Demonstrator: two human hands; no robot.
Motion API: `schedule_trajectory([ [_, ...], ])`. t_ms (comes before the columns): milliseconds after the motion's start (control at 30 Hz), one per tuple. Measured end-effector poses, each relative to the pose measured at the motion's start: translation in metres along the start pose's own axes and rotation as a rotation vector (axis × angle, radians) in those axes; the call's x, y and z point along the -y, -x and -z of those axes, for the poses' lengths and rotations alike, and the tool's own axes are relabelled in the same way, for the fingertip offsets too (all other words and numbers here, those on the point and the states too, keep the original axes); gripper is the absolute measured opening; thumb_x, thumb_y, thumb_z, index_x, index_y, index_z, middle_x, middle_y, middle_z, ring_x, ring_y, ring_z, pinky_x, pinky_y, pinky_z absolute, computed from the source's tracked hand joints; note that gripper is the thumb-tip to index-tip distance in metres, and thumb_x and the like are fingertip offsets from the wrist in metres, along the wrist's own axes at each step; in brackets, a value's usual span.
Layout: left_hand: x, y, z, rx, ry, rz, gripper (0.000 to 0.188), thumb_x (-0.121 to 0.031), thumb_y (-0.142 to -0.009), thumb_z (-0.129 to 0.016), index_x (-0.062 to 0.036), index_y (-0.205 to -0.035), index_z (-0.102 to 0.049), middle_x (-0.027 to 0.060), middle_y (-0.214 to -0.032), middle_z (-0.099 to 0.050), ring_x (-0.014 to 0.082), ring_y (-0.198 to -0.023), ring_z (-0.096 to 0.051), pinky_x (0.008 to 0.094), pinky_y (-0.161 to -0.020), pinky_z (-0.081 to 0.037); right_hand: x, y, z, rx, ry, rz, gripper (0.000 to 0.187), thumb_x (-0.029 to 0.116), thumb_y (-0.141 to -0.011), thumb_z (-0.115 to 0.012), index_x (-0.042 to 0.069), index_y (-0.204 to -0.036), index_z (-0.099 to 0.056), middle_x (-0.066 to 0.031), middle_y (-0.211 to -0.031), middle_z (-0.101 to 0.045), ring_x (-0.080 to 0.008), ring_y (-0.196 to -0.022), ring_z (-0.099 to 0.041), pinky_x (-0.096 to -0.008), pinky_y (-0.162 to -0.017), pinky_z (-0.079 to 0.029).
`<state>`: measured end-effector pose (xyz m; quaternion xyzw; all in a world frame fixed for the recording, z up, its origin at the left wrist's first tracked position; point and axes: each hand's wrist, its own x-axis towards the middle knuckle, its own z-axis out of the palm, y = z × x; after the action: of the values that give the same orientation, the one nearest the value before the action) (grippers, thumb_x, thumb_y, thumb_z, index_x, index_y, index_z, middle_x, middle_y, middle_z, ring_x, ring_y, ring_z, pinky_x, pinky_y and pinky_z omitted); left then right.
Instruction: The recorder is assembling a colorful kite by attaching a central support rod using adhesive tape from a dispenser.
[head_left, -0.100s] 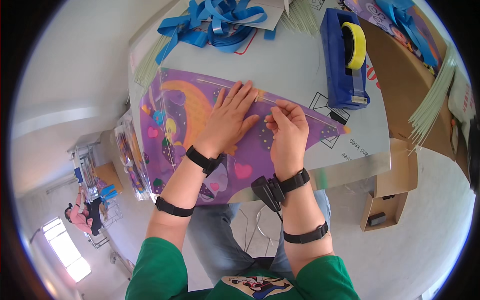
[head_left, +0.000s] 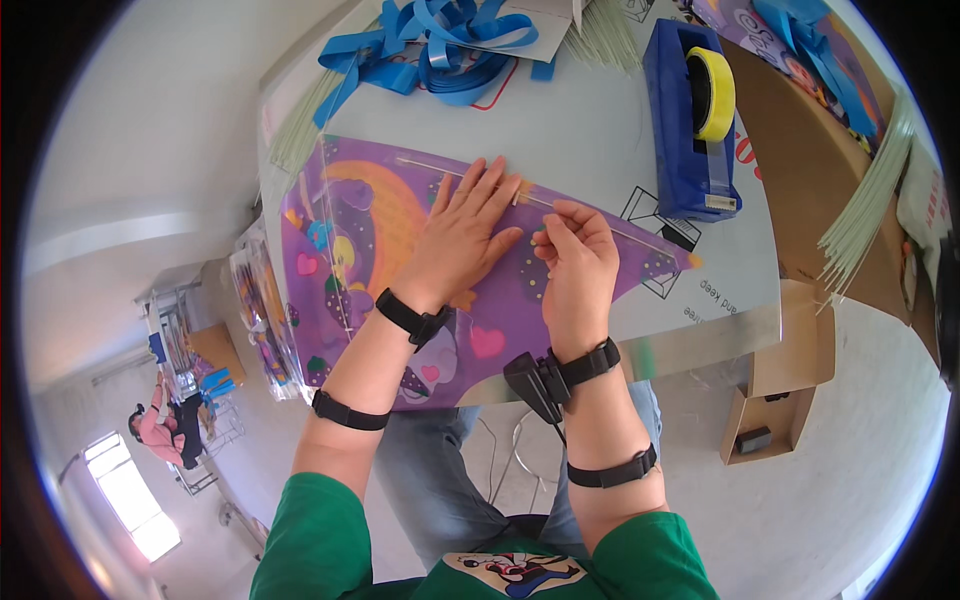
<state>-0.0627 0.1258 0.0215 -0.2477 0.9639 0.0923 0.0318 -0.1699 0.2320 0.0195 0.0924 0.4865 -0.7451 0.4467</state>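
The pale grey worktable [head_left: 600,130] carries everything here. Spread across its near half lies the purple printed plastic kite sail [head_left: 370,260], a broad triangle with cartoon figures and hearts, its near corner hanging over the table edge. Its long axis runs left to right, and its narrow tip points right, ending just short of the blue desktop tape dispenser [head_left: 690,120] with its yellow roll. A heap of blue plastic ribbon strips [head_left: 440,50] sits at the far edge, well apart from the hands.

The left hand [head_left: 465,235] lies open and flat on the sail, fingers spread, pinning it down. The right hand [head_left: 575,255] is curled, fingertips pinched on the thin pale rod [head_left: 620,230] that runs along the sail's upper edge toward the tip.

The step in hand looks like seating that rod along the sail. The next move probably calls for steady downward pressure from the flat hand while the pinch keeps the rod aligned with the edge.
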Motion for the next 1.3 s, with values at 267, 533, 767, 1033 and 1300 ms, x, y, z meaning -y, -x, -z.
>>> schedule_trajectory([
  [267,-0.004,0.012,0.003,-0.011,0.000,0.013,0.061,-0.036,-0.093,-0.050,-0.0121,-0.145,-0.030,0.0098,-0.152,-0.025,0.0292,-0.140,-0.022,0.0481,-0.113,-0.018,-0.001,-0.001,0.002,-0.009,0.008,-0.003,0.013,0.001,-0.088,-0.057,-0.002,-0.100,-0.056,-0.0047,-0.085,-0.059,-0.0101,-0.069,-0.056,-0.0219,-0.061,-0.046],
  [533,-0.001,0.020,-0.005,0.012,0.025,0.013,0.061,-0.035,-0.093,-0.050,-0.0107,-0.145,-0.030,0.0114,-0.152,-0.023,0.0289,-0.141,-0.021,0.0469,-0.114,-0.017,0.001,0.000,0.003,-0.014,-0.024,0.035,0.012,0.003,-0.088,-0.057,-0.002,-0.100,-0.057,-0.0048,-0.084,-0.059,-0.0103,-0.069,-0.056,-0.0224,-0.062,-0.046],
  [767,0.002,0.025,-0.004,-0.017,-0.029,0.043,0.061,-0.036,-0.093,-0.049,-0.0109,-0.145,-0.029,0.0110,-0.153,-0.022,0.0295,-0.141,-0.020,0.0481,-0.113,-0.016,0.004,0.001,-0.001,0.014,-0.049,0.049,0.012,0.002,-0.088,-0.058,-0.001,-0.100,-0.057,-0.0043,-0.084,-0.058,-0.0102,-0.068,-0.055,-0.0221,-0.061,-0.045],
  [1033,0.011,0.065,0.010,-0.083,0.201,0.261,0.061,-0.034,-0.094,-0.047,-0.0104,-0.146,-0.027,0.0154,-0.153,-0.017,0.0344,-0.141,-0.017,0.0496,-0.113,-0.015,0.006,0.000,-0.002,0.045,0.440,0.423,0.022,0.004,-0.088,-0.059,-0.001,-0.108,-0.057,-0.0077,-0.094,-0.062,-0.0170,-0.081,-0.060,-0.0280,-0.071,-0.049],
  [1300,0.054,0.229,0.020,0.021,0.036,0.738,0.065,-0.041,-0.090,-0.050,-0.0135,-0.145,-0.029,0.0185,-0.153,-0.016,0.0393,-0.140,-0.015,0.0549,-0.111,-0.015,-0.012,0.011,0.024,0.293,1.588,1.043,0.056,0.022,-0.085,-0.062,0.003,-0.134,-0.042,-0.0162,-0.140,-0.040,-0.0330,-0.132,-0.034,-0.0479,-0.108,-0.028],
])
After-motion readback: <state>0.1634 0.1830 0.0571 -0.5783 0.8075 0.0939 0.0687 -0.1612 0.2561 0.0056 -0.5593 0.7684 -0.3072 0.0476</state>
